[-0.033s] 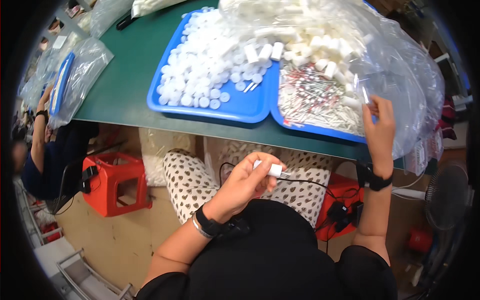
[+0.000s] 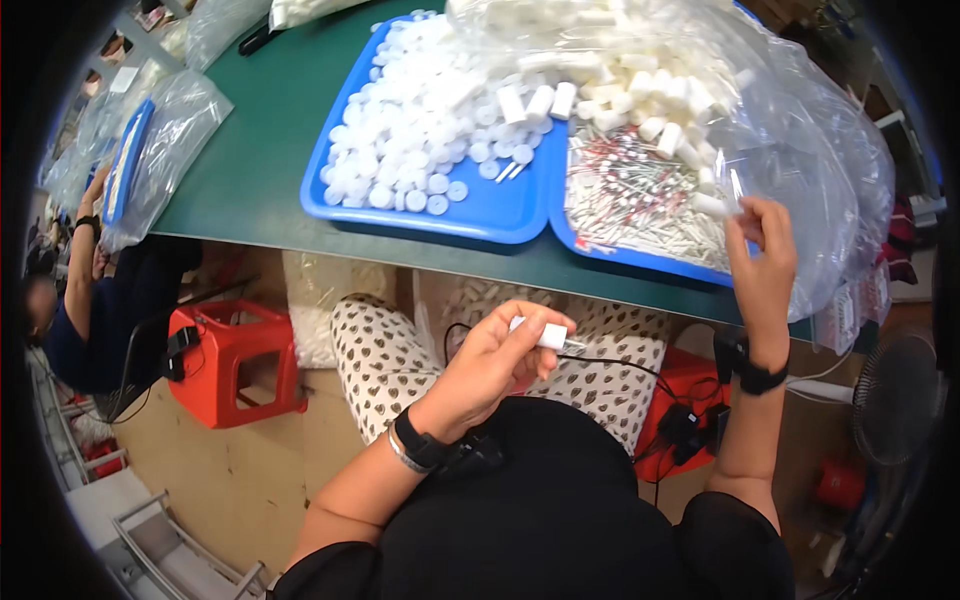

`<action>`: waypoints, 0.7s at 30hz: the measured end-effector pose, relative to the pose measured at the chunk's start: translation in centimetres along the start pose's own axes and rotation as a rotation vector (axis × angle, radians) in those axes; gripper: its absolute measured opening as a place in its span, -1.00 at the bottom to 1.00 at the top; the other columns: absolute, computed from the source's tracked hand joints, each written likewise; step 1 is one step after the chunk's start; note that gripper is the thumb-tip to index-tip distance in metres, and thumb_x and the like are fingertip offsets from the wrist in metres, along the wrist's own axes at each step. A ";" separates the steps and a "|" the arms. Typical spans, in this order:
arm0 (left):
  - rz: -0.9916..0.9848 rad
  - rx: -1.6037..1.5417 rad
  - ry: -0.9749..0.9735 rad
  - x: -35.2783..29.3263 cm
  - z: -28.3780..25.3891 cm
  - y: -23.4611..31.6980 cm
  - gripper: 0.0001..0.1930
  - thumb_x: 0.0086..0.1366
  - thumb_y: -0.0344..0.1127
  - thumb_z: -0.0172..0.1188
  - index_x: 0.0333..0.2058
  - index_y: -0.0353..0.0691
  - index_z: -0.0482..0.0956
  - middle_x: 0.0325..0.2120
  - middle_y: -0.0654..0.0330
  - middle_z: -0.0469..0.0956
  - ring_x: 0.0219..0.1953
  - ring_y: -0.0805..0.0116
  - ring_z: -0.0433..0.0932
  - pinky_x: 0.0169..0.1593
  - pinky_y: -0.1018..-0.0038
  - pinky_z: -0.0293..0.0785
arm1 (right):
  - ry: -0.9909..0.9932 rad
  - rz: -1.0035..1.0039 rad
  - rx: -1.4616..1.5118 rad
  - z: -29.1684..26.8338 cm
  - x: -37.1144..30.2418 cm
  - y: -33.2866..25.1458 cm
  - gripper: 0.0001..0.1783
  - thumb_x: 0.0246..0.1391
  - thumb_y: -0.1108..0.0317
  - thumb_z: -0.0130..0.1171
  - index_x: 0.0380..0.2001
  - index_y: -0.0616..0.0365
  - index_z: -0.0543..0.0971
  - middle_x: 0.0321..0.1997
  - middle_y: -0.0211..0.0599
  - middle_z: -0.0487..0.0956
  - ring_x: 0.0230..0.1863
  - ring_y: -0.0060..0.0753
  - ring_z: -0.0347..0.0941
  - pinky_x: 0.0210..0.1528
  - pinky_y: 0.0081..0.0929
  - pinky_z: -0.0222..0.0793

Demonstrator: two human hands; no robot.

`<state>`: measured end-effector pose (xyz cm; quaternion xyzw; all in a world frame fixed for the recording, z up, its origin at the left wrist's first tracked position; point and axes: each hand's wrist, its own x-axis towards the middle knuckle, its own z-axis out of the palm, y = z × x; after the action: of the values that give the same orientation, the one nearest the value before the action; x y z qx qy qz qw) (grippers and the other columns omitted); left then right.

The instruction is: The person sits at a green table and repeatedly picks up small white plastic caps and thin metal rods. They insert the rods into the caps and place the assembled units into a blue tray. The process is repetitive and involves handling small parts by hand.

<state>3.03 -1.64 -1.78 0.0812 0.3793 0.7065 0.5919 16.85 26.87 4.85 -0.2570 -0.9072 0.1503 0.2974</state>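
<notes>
A small white cylindrical tube [image 2: 545, 335] is pinched between the thumb and fingertips of the left hand [image 2: 490, 365], held low over the lap, well below the edge of the green table [image 2: 260, 150]. The grip is closed only at the fingertips, around one end of the tube, so the piece could be dropped into the lap or onto the floor if the pinch is loosened. The right hand [image 2: 762, 265] is raised at the near edge of the right blue tray [image 2: 640, 262], its fingers drawn together on what seems to be a thin clear or pin-like part; whether anything is truly held there cannot be told. That tray holds a loose heap of thin pins with red marks [image 2: 630, 190], which could be snagged or scattered over the table edge by a careless reach. The clear plastic bag of white tubes [image 2: 700, 70] sags over the tray, and more tubes could be spilled from it. The held tube looks smooth, plain white and short, with a thin metallic pin apparently protruding from its right end. The left blue tray [image 2: 500, 215] is piled with round white caps [image 2: 410, 130].
</notes>
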 end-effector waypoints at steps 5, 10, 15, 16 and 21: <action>0.069 -0.125 0.082 0.7 0.0 -0.1 -0.75 0.48 -0.17 0.01 -0.13 -0.25 0.43 -0.47 0.31 0.48 -0.44 0.58 0.44 -0.39 0.70 0.38 | -0.466 -0.325 0.366 1.5 -4.3 -8.1 -0.67 -0.09 0.55 0.31 -0.18 0.26 0.53 -0.22 -0.08 0.57 -0.26 -0.04 0.51 -0.22 -0.24 0.45; 0.152 -0.091 0.142 0.7 0.9 -0.7 -0.81 0.48 -0.22 0.01 -0.11 -0.21 0.39 -0.39 0.27 0.48 -0.41 0.59 0.44 -0.37 0.70 0.40 | -0.484 -0.323 0.421 4.0 -6.3 -9.8 -0.67 -0.05 0.54 0.29 -0.15 0.29 0.53 -0.30 -0.11 0.56 -0.37 -0.12 0.50 -0.34 -0.31 0.43; 0.463 0.316 0.247 0.5 1.3 -1.8 -0.84 0.47 -0.31 0.00 -0.10 -0.26 0.37 -0.22 0.19 0.44 -0.30 0.56 0.45 -0.27 0.64 0.43 | -0.442 -0.075 0.530 5.7 -8.1 -10.8 -0.71 0.06 0.55 0.23 -0.12 0.33 0.49 -0.33 -0.07 0.54 -0.41 -0.11 0.52 -0.37 -0.35 0.43; 0.648 0.517 0.277 0.9 0.8 -2.7 -0.85 0.45 -0.35 0.00 -0.11 -0.30 0.38 -0.13 0.14 0.40 -0.22 0.49 0.45 -0.16 0.56 0.44 | -0.429 -0.064 0.547 6.0 -8.2 -10.8 -0.71 0.06 0.56 0.23 -0.12 0.33 0.49 -0.33 -0.07 0.54 -0.40 -0.10 0.53 -0.37 -0.35 0.44; 0.547 0.549 0.185 0.5 -0.2 -3.0 -0.78 0.40 -0.39 0.05 -0.02 -0.29 0.40 -0.05 0.09 0.36 -0.04 0.30 0.42 0.10 0.43 0.32 | -0.467 -0.193 0.552 6.6 -8.1 -10.0 -0.72 0.06 0.56 0.21 -0.13 0.32 0.49 -0.31 -0.06 0.54 -0.36 -0.06 0.55 -0.35 -0.32 0.45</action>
<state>5.08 -1.23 -3.97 0.2706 0.5702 0.7146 0.3017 14.60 13.39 0.19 -0.0393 -0.8958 0.4152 0.1534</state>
